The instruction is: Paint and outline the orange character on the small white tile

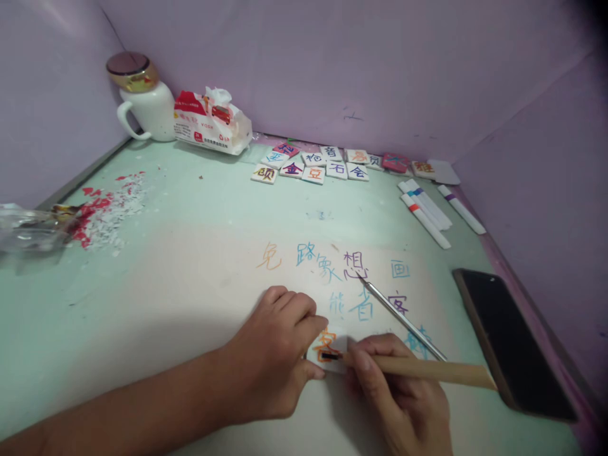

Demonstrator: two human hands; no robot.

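Note:
My left hand (278,351) presses down on a small white tile (327,348) bearing an orange character, pinching its left edge. Gripped in my right hand (403,396) are a wooden-handled brush (427,368), its dark tip touching the tile, and a thin metal tool (403,320) that points up and to the left. Coloured characters are written on the pale green table (190,266) just beyond the tile.
Several painted character tiles (313,164) lie near the back wall. White marker pens (427,212) lie at the right, and a dark phone (513,342) is further right. A white mug (147,107), a tissue pack (211,123), red and white scraps (109,212) and a plastic bag (28,228) sit at the left.

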